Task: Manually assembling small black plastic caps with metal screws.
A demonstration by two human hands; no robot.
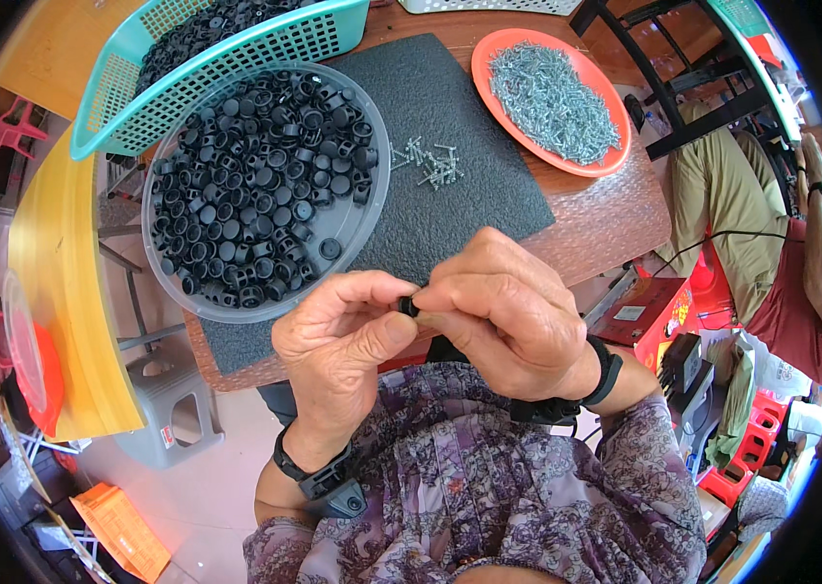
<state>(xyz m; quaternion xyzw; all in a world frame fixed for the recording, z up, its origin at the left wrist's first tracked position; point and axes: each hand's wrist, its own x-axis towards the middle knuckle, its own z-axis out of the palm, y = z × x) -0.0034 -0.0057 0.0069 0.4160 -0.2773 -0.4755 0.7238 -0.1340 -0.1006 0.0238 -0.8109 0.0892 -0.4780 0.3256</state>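
Observation:
Close to my body, the thumb and index finger of my left hand (pixel 338 336) pinch a small round black plastic cap (pixel 408 307). My right hand (pixel 508 307) is closed too, its thumb and index fingertips pressed against the cap's right side; whether a screw is also between them is hidden. Beyond my left hand, a round clear tub (pixel 380 185) holds many similar black caps (pixel 246 195). A small pile of silver screws (pixel 428 163) lies on the dark foam mat (pixel 469 209). Many more screws (pixel 557 102) fill an orange plate (pixel 615 156) at the far right.
A teal basket (pixel 304 39) of black parts stands behind the tub. The brown table (pixel 625 214) ends just in front of me. A grey stool (pixel 173 409) and yellow board (pixel 66 311) are at left. At right are a red box (pixel 640 307) and a seated person's legs (pixel 722 195).

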